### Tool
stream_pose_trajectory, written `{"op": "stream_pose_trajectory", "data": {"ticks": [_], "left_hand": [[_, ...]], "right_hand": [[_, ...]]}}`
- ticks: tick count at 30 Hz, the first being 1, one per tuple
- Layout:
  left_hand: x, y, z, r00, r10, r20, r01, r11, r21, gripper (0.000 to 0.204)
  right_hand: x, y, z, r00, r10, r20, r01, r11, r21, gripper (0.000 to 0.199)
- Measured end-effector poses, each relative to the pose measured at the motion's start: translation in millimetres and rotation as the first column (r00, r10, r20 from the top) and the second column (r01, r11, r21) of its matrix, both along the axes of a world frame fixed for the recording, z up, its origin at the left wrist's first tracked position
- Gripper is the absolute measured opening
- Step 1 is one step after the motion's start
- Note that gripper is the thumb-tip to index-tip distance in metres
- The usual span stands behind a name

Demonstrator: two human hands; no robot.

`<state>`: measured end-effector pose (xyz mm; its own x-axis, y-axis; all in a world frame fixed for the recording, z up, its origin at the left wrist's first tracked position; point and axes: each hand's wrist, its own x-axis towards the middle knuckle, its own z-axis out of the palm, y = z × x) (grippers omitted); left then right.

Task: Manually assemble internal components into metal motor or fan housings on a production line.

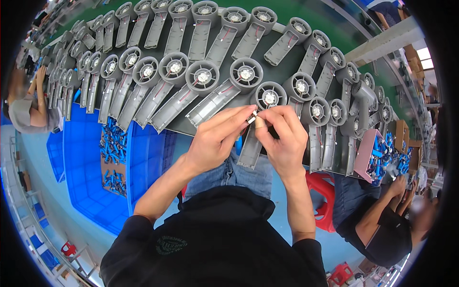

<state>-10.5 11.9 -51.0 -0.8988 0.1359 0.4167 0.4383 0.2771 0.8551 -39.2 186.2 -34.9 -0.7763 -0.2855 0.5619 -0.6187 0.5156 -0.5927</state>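
My left hand (215, 138) pinches a small dark-and-white circuit board (251, 116) between thumb and fingertips. My right hand (286, 138) meets it there, its thumb and forefinger closed on a small white connector (255, 113) at the board's edge. Right below both hands lies a grey fan housing (249, 152), its round end with spokes and a pale motor pointing away from me, its long open handle toward me. My fingers cover part of that handle. A bit of a blue cylinder (238, 145) shows under my left hand, mostly hidden.
Several more grey fan housings (203, 79) stand in rows along the dark bench. Blue bins (91, 167) on the left hold blue cylinders. At the right, a pink box (366, 152) holds blue wired parts beside a seated co-worker (382, 225). Another person (31, 107) sits far left.
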Motion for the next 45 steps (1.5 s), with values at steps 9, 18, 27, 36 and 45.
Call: {"op": "stream_pose_trajectory", "data": {"ticks": [9, 18, 27, 36, 45], "left_hand": [[-3, -8, 2, 0.999, -0.045, 0.000, 0.045, 0.998, -0.052, 0.044], [-2, 2, 6, 0.997, 0.025, -0.072, -0.028, 0.999, -0.037, 0.036], [-4, -6, 8, 0.999, -0.016, -0.033, 0.013, 0.997, -0.082, 0.038], [-5, -7, 10, 0.999, -0.045, -0.029, 0.043, 0.997, -0.067, 0.038], [-6, -12, 9, 0.997, -0.073, 0.004, 0.073, 0.994, -0.086, 0.038]], "right_hand": [[-2, -1, 1, 0.999, 0.010, -0.050, -0.007, 0.999, 0.051, 0.016], [-1, 0, 2, 0.999, -0.019, -0.030, 0.018, 0.999, -0.039, 0.021], [-6, 1, 2, 0.993, 0.042, -0.110, -0.035, 0.997, 0.061, 0.019], [-9, 4, 2, 0.996, 0.055, -0.065, -0.051, 0.997, 0.057, 0.017], [-11, 2, 4, 0.993, 0.069, -0.091, -0.061, 0.994, 0.087, 0.017]]}}
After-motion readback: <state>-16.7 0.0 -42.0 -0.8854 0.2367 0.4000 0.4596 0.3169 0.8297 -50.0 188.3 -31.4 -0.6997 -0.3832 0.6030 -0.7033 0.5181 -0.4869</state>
